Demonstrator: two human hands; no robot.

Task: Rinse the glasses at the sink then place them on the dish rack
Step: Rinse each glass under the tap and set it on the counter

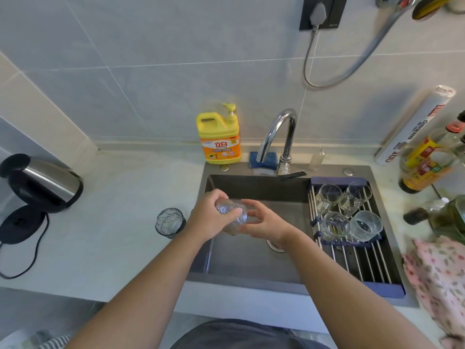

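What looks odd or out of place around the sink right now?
Nothing looks spilled or broken. One thing stands out: the kettle on the left counter leans off its base rather than sitting on it. A blue-tinted glass waits beside the sink; four glasses sit on the dish rack.

I find a home kitchen: sink (251,263) under a tap (279,137), detergent (219,137) behind it, kettle (42,182) far left, oil bottles (427,159) right.

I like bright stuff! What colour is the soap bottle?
Yellow with an orange label, soap bottle, head view.
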